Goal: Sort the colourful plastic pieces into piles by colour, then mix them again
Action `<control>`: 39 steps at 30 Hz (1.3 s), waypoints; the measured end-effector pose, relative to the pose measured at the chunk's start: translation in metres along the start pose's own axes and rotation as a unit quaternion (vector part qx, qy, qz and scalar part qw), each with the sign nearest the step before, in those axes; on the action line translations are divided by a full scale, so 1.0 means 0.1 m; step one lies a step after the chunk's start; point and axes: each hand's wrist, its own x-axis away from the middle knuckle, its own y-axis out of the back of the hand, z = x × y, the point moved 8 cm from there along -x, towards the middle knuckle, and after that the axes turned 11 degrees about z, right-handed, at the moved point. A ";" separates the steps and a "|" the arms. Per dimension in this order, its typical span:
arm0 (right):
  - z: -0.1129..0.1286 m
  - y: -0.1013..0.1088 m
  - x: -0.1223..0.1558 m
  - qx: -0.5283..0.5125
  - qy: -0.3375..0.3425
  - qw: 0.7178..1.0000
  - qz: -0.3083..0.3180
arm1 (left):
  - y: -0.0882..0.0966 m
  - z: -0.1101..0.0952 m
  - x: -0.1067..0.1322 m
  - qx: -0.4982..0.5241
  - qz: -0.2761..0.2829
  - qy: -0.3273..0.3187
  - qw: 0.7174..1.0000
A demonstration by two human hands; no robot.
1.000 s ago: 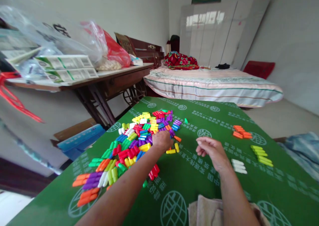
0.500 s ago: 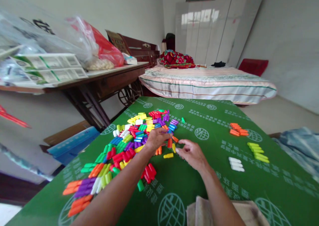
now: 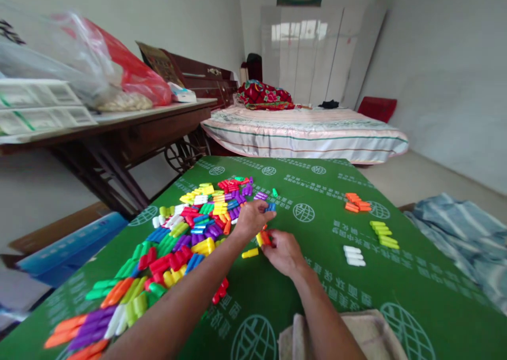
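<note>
Many small, tube-like plastic caps (image 3: 172, 262) in several colours lie spread over the left and middle of the green table. My left hand (image 3: 252, 218) is at the far right edge of this spread, its thumb and fingers closed around blue caps (image 3: 271, 206). Just nearer, my right hand (image 3: 284, 251) pinches an orange-red cap (image 3: 265, 237). Against it sits a yellow cap (image 3: 259, 239), partly covered by the fingers. One more yellow cap (image 3: 250, 253) lies loose left of the right hand. My left forearm hides part of the spread.
Toward the right stand small groups of orange caps (image 3: 357, 202), yellow-green caps (image 3: 384, 234) and white caps (image 3: 354, 256). A lone green cap (image 3: 274, 192) lies farther back. A beige cloth (image 3: 368, 331) rests at the near edge. A bed (image 3: 304, 132) stands beyond the green table (image 3: 332, 307).
The view has turned to the right. My right hand has moved in and closed on the orange-red cap. My left hand's fingers have closed around blue caps, which have shifted right.
</note>
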 end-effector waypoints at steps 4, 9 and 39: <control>0.08 0.06 0.00 0.074 -0.020 0.997 -0.004 | -0.31 -0.48 -0.27 -0.086 0.101 -0.075 0.988; 0.04 0.01 -0.03 0.082 -0.043 0.996 0.014 | -0.93 -1.09 -0.46 -0.202 0.213 -0.162 0.942; -0.31 0.10 -0.12 -0.421 -0.062 0.901 -0.080 | -0.02 -0.81 -0.48 -0.302 0.171 -0.117 0.930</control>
